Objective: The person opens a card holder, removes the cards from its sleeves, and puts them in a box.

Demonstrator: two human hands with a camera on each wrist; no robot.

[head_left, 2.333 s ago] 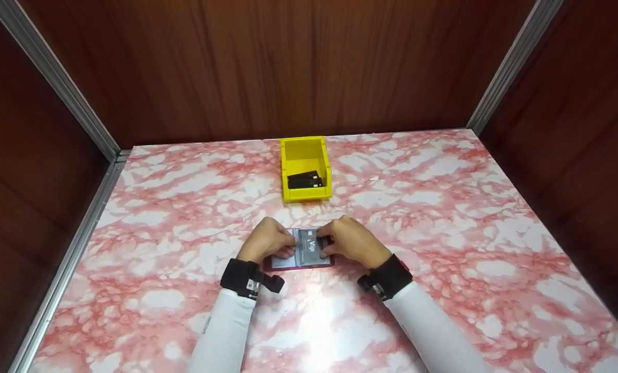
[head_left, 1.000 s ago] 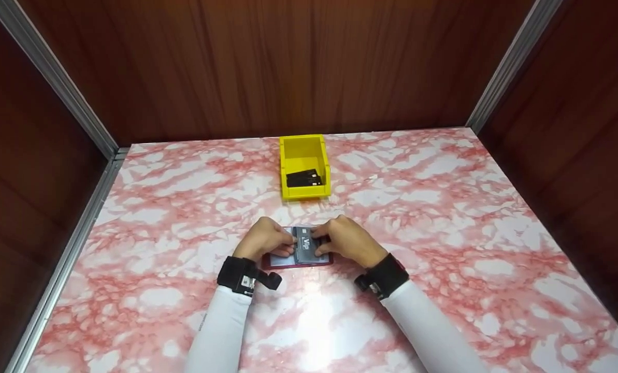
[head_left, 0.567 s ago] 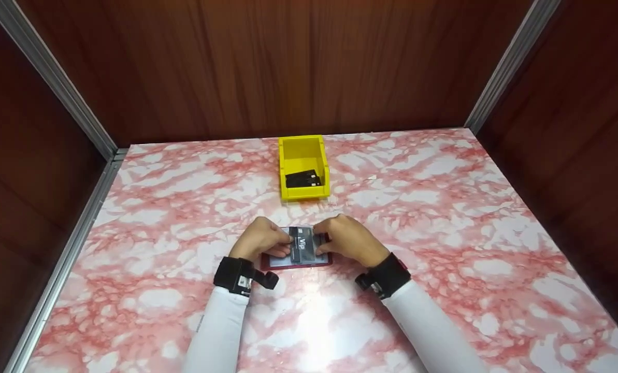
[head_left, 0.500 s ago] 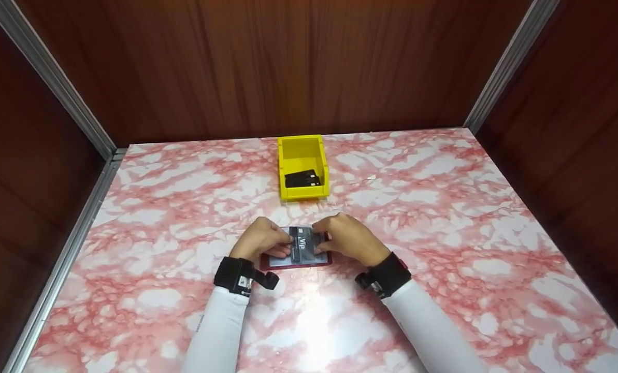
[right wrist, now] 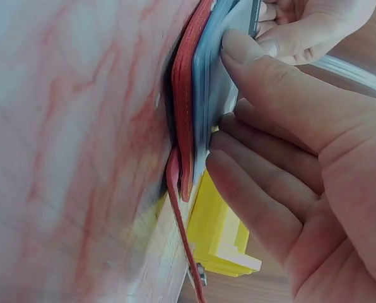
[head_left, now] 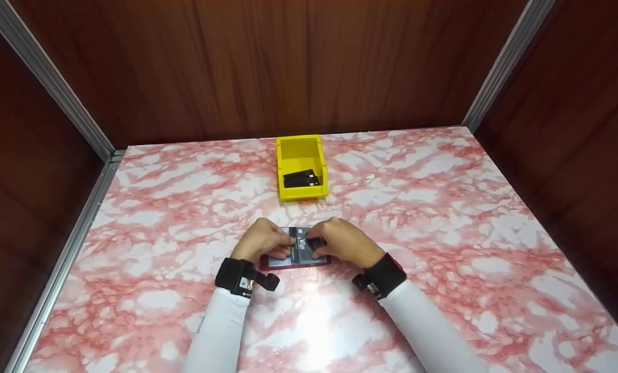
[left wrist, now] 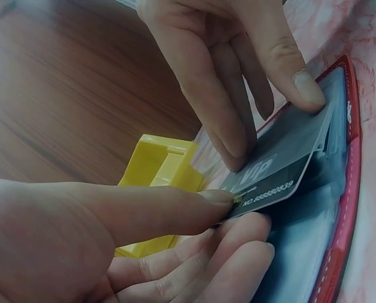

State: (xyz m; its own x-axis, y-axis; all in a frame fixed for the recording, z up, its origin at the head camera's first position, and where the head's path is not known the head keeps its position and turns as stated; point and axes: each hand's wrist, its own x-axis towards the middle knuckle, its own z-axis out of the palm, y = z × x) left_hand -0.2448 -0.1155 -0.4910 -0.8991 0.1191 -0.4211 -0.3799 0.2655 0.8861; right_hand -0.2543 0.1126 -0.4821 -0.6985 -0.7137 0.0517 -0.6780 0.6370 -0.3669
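A dark grey card [head_left: 302, 246] printed "Vip" lies partly in a clear sleeve of an open card holder [head_left: 297, 266] with red stitched edges. My left hand [head_left: 262, 241] pinches the card's exposed left edge between thumb and fingers, beside the printed number in the left wrist view. My right hand [head_left: 349, 242] holds the sleeve's right part. Its thumb sits on the near edge and its index finger on the far edge, with the card [left wrist: 282, 142] tilted up between them. In the right wrist view the holder's stacked red and clear layers [right wrist: 187, 95] stand at the right thumb.
Behind the hands stands a yellow bin [head_left: 302, 194] with several black cards [head_left: 299, 178] in it. The table [head_left: 422, 207] has a red-and-white marbled top, enclosed by brown wood-grain panels [head_left: 309, 67] and metal posts [head_left: 500, 67].
The card and its sleeve have shifted left, and more of the card's dark left edge shows outside the sleeve. The right hand has moved slightly left over it; the left hand keeps near its place.
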